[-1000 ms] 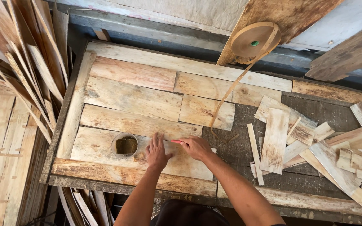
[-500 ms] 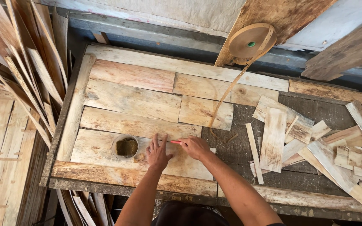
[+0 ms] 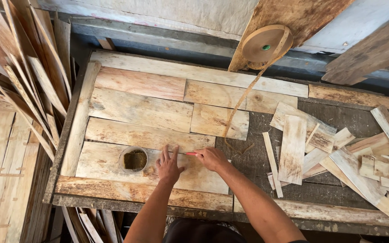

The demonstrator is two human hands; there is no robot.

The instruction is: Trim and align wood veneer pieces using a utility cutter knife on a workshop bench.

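On the far left, loose strips (image 3: 28, 76) of thin wood lean against each other beside the bench (image 3: 127, 204). On the bench lie several flat veneer sheets, edge to edge, with their long sides running left to right. The front sheet (image 3: 109, 162) is the one under the hands. A small round tub (image 3: 134, 159) with dark green-brown paste stands on this sheet, just left of the left hand.

The left hand (image 3: 168, 165) lies flat on the sheet, palm down, fingers spread wide and pointing away from the person. It holds nothing; it only presses the wood. Just to its right, the right hand (image 3: 211, 158) is closed around a thin red tool (image 3: 192, 154), perhaps a pencil or a small knife; I cannot tell which. The tip points to the left, toward the fingers of the left hand, and sits at the seam between the front sheet and the sheet behind it. This seam runs left to right, so the tool lies along it, and the right hand is the nearer one to it.

Further right, a tape strip (image 3: 244, 101) hangs down from a roll (image 3: 263, 44) on the wall. At the far right lies a pile of offcuts (image 3: 338, 148).
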